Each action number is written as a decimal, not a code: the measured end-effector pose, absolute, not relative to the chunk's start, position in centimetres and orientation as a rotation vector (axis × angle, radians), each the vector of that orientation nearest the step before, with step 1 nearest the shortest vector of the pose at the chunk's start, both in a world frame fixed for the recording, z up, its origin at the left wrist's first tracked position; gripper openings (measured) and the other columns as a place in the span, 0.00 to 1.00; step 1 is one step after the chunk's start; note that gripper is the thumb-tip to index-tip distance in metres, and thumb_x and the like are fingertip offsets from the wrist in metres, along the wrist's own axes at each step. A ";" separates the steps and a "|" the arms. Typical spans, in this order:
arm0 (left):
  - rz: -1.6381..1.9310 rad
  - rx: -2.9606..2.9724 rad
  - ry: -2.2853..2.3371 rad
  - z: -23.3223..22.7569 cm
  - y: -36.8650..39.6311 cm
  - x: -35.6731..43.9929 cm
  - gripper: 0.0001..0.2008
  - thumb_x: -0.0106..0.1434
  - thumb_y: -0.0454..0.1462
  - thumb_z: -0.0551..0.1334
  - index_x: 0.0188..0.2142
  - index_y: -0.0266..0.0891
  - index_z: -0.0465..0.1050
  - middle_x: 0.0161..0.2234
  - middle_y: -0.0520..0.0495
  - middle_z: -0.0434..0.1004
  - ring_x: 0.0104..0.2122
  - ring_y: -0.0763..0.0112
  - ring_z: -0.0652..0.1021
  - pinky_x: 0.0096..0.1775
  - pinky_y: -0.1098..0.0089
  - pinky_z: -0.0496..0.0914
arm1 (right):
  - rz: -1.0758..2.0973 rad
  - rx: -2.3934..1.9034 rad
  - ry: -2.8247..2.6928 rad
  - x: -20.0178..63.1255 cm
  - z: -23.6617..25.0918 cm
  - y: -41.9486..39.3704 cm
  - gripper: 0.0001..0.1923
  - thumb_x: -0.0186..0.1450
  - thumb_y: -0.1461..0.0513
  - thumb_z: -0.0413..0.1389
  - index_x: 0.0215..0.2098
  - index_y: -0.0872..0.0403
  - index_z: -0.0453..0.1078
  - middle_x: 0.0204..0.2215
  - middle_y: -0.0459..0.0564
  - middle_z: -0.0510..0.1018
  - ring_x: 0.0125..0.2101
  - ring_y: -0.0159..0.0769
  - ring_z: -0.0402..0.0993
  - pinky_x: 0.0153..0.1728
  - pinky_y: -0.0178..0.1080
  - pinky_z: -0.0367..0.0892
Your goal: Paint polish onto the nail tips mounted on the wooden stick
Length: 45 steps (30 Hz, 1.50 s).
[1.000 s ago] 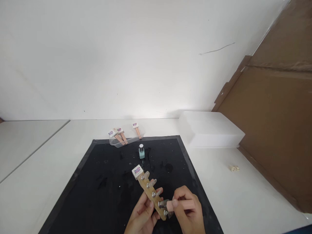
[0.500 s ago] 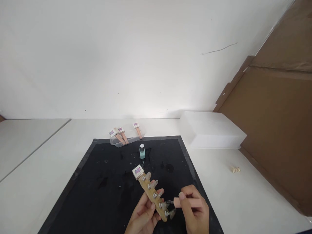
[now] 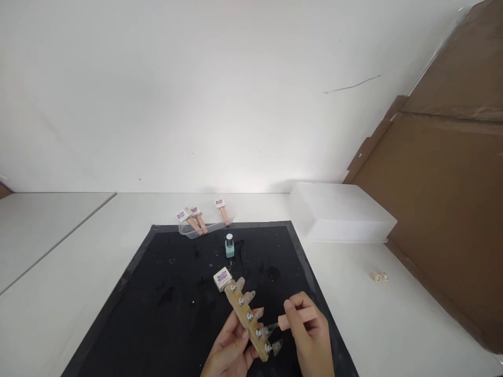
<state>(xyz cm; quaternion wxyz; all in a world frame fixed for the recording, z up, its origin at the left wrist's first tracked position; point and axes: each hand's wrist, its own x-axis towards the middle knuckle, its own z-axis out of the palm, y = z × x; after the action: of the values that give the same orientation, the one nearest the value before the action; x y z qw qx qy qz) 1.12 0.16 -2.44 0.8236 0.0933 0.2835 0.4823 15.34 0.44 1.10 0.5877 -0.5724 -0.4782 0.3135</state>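
My left hand (image 3: 231,345) grips a wooden strip (image 3: 244,313) from beneath, the thumb on its near part. Along the strip stand several metal studs, each bearing a clear nail tip (image 3: 247,297) that points right. At the strip's far end is a square white bottle (image 3: 222,278) with a purple label; whether the two touch, I cannot tell. Closed around a pink-handled nail polish brush (image 3: 297,318), my right hand (image 3: 312,337) points it left, its dark tip at the second-nearest nail tip (image 3: 267,330). A mint-green polish bottle (image 3: 229,247) stands upright beyond.
A clear tray (image 3: 212,227) at the mat's far edge holds several pink-handled white bottles (image 3: 192,221). The black mat (image 3: 157,293) lies under my hands. A white block (image 3: 346,212) stands back right, small cream pieces (image 3: 379,276) lie right, and a cardboard panel (image 3: 444,209) rises beyond.
My right hand has shifted slightly left and up, and the pink handle now slants upward to the right. The wooden strip stays almost where it was in my left hand.
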 end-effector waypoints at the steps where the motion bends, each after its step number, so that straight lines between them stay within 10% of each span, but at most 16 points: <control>1: 1.026 0.191 0.593 -2.5 0.2 1.1 0.20 0.51 0.35 0.67 0.44 0.52 0.75 0.42 0.46 0.80 0.38 0.65 0.76 0.41 0.64 0.67 | 0.732 -1.338 -1.091 15.4 0.9 0.5 0.18 0.62 0.56 0.54 0.16 0.54 0.63 0.14 0.43 0.68 0.17 0.31 0.65 0.20 0.30 0.60; 45: 0.959 0.093 0.444 -2.9 0.3 0.4 0.15 0.55 0.33 0.61 0.42 0.47 0.76 0.41 0.45 0.81 0.38 0.65 0.78 0.42 0.65 0.67 | 0.652 -1.089 -1.317 14.6 0.8 -0.2 0.14 0.60 0.59 0.55 0.19 0.53 0.61 0.15 0.41 0.60 0.18 0.30 0.56 0.20 0.33 0.53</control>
<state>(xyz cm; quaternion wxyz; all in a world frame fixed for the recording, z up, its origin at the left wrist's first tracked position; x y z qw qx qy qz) 0.44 0.26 -2.87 0.8626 0.0442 0.2119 0.4572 14.62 -0.19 0.76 0.6100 -0.4718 -0.5706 0.2824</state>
